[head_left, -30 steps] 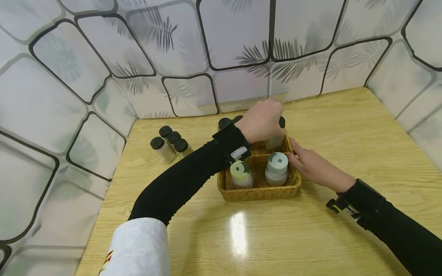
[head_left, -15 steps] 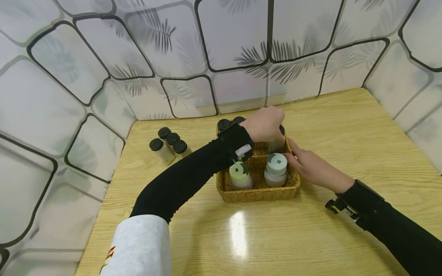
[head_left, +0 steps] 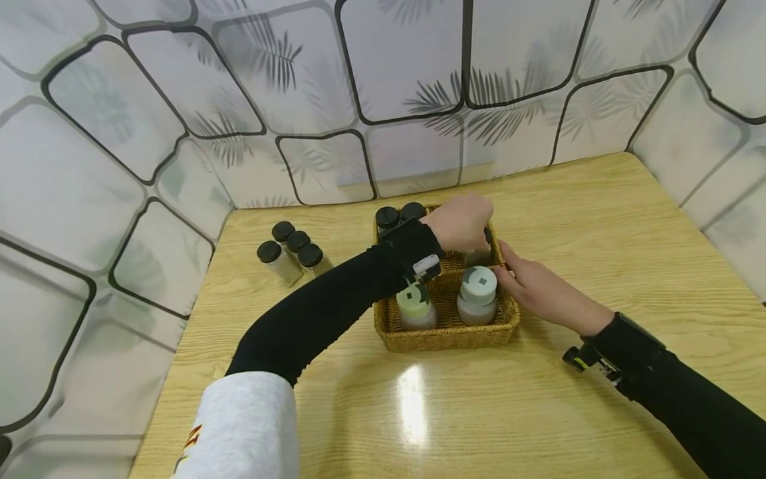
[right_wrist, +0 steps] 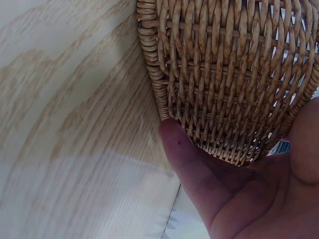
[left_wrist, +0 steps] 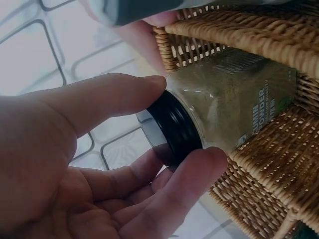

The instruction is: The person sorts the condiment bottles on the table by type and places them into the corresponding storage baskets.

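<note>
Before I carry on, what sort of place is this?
Likely a small enclosed tabletop work corner: leaf-print walls stand on three sides of a wood-grain table, which bears a divided wicker basket with a cumin powder jar in it.

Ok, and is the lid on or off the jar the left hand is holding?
On: in the left wrist view, the black lid sits over the jar's top, with the left hand gripping it.

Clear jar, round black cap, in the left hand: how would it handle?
The clear, black-capped jar looks flat-sided, so probably won't roll easily. Its glossy walls may be slippery; the brownish powder inside likely adds some weight.
</note>
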Tool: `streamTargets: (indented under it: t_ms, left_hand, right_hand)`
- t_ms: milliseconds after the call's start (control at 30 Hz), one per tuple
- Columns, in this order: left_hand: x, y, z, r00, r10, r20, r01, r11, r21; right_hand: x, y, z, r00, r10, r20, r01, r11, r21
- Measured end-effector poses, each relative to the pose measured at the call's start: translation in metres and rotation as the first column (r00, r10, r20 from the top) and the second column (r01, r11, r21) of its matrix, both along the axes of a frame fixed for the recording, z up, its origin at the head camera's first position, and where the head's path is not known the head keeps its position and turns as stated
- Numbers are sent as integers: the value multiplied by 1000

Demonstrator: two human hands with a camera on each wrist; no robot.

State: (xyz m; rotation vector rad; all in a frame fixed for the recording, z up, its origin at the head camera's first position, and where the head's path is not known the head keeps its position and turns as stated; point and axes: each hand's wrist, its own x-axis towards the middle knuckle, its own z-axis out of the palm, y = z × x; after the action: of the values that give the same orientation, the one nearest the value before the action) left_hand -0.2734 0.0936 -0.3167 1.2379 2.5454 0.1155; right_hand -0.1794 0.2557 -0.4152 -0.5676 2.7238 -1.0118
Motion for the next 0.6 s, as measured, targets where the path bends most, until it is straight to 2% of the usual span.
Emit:
streamTargets:
  t_ms: [200,600]
  left_hand:
    - [0,1,-2,1000,1,-6,-1,1000,-22]
    - [1,4,-2,998,50,27,-49,998,-38]
  right_hand:
    - [0,-1,1,1000,1,0,-1,1000,-6]
    - [1,-1,0,1000,-5,12,5,1000,-12]
